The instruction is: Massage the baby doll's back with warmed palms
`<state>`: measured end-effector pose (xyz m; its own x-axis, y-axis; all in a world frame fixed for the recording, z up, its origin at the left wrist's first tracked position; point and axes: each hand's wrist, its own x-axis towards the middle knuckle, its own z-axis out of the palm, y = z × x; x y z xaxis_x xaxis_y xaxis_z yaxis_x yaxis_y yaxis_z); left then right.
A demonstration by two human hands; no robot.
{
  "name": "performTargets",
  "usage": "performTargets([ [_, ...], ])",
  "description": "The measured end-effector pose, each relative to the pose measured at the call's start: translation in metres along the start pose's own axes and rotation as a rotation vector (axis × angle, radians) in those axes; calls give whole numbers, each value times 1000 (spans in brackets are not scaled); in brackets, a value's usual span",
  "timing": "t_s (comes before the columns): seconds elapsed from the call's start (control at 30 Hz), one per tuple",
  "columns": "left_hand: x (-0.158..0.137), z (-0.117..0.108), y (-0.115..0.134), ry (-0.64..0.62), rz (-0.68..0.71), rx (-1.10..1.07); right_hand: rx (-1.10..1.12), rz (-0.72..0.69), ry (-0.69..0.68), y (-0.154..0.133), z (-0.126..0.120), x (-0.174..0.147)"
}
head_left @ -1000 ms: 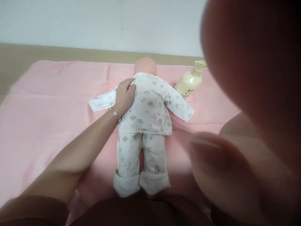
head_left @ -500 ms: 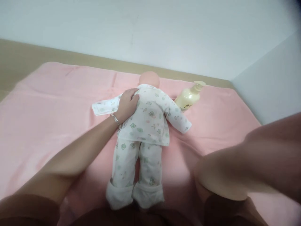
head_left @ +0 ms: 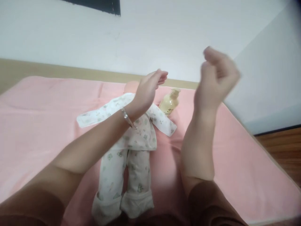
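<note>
A baby doll in printed white pyjamas lies on a pink sheet, its arms spread and its trouser cuffs toward me. My left hand, with a silver bangle at the wrist, is raised above the doll's upper body and covers part of its head and chest. Its fingers are stretched out and hold nothing. Up on the right, my right hand is in the air with its fingers curled in, somewhat blurred, and no object shows in it. A pale yellow pump bottle leans beside the doll's sleeve, between my hands.
Behind the sheet runs a strip of tan surface against a white wall. A dark panel hangs on the wall at the top. Brown wood flooring shows past the sheet's right edge.
My left hand has lifted off the doll's upper body and moved to the right. My right arm has swung up, bringing the right hand into view. The camera view has shifted.
</note>
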<state>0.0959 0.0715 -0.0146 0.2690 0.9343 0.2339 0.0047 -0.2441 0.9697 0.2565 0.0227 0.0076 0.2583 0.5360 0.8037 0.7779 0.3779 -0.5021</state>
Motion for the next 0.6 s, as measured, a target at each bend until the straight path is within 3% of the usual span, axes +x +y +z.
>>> performTargets([
  [0.1, 24, 28, -13, -14, -203, -222, -204, 127, -143, 21, 26, 11],
  [0.27, 48, 46, -30, -81, -466, -599, -358, 115, -338, 29, 47, 3],
  [0.43, 38, 44, -18, -54, -416, -626, -378, 256, -516, 20, 59, -5],
  [0.6, 11, 2, -17, -204, -337, -446, -467, 272, -504, 26, 64, -5],
])
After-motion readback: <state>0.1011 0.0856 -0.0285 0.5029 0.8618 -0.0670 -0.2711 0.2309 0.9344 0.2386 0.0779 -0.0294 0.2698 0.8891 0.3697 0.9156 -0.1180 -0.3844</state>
